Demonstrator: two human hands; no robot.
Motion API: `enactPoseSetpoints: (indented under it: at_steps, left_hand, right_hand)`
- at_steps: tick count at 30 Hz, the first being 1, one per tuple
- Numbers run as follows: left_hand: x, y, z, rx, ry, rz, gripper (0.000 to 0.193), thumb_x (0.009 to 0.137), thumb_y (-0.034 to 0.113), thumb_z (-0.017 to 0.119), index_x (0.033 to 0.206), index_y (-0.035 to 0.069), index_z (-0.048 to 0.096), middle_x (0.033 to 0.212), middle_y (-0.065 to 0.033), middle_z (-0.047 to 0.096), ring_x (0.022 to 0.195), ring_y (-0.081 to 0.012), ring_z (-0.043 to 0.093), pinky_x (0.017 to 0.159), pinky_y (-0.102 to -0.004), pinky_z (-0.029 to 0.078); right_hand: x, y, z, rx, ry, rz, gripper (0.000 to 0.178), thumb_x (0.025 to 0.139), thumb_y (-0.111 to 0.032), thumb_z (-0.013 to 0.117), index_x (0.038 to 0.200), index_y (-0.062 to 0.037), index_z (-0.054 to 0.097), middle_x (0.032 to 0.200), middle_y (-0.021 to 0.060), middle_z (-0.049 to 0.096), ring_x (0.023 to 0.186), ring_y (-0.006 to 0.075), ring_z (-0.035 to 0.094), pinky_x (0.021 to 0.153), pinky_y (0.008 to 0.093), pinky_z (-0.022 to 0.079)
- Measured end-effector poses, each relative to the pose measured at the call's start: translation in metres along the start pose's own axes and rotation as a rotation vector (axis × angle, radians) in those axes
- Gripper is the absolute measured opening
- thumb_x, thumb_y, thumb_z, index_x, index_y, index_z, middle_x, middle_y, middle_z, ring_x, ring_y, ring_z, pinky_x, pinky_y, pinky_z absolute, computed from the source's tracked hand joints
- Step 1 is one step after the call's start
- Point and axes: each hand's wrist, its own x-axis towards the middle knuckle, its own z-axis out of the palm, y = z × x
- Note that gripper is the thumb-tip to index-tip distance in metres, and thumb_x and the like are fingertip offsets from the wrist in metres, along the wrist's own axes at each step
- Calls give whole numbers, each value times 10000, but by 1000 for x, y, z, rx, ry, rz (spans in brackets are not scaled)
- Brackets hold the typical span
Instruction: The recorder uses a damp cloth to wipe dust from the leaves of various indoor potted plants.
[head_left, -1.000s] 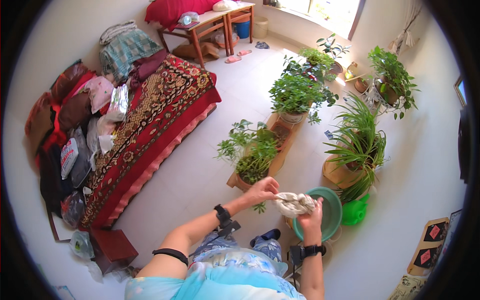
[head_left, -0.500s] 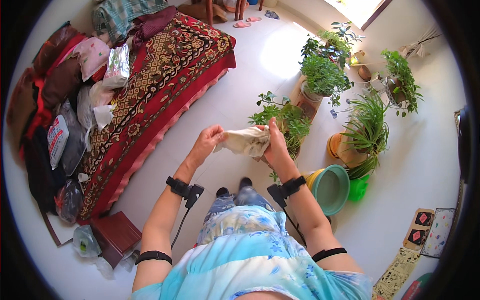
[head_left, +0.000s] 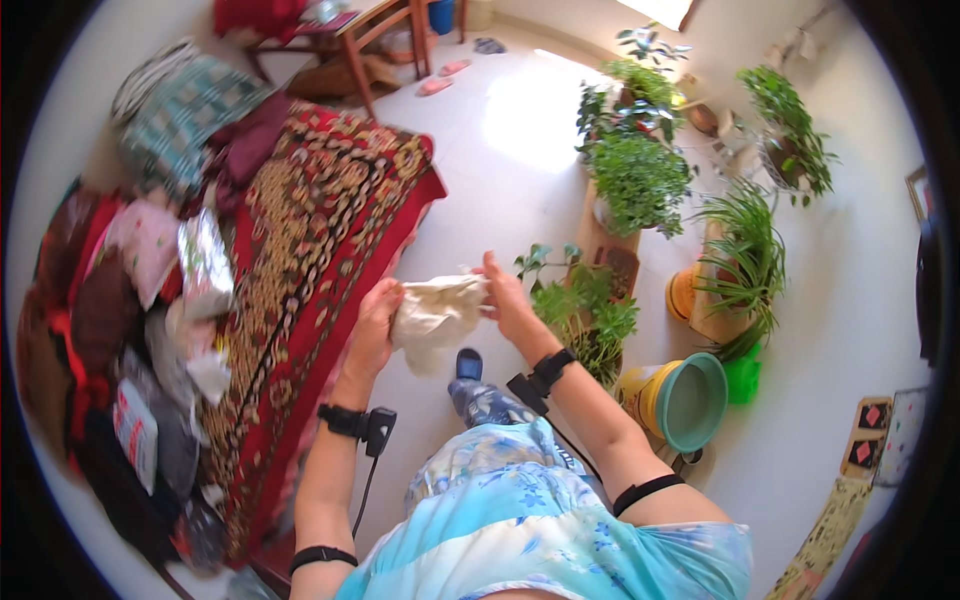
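A cream-coloured cloth [head_left: 438,312], crumpled and with its lower edge hanging, is stretched between my two hands above the floor. My left hand [head_left: 375,322] pinches its left end, fingers closed on it. At the other end my right hand [head_left: 510,298] grips the cloth's edge, one finger pointing up. Both wrists wear black straps with small dark boxes.
On the left stands a bed with a red patterned cover [head_left: 330,190], piled with clothes and bags. Potted plants [head_left: 640,180] line the right side, near a yellow bucket with a teal basin [head_left: 693,400]. A wooden chair [head_left: 385,40] and pink slippers [head_left: 437,86] are at the back.
My view has turned and shifted toward the bed. The cloth has opened out and hangs lower, still between both hands. One foot is now forward.
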Motion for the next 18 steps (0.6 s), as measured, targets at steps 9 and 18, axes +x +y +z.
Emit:
enactPoseSetpoints:
  at_steps: [9,18]
  left_hand:
    - [156,48,14,-62,-105,-64,176,954,242,584,977,71,549,851,21,554,784,-68,530,740,-218,448]
    - [317,86,0,84,-398,-179,160,936,238,605,907,92,547,838,9,602,781,-66,591,739,-223,497]
  right_hand:
    - [67,-64,41,58,-251,54,918,784,-821,399,1514,-306,186,1545,125,223,1368,458,242,1001,739,172]
    - [157,-153,65,617,-129,-283,328,887,-244,656,1137,-46,581,1026,72,659,907,184,654,786,339,541]
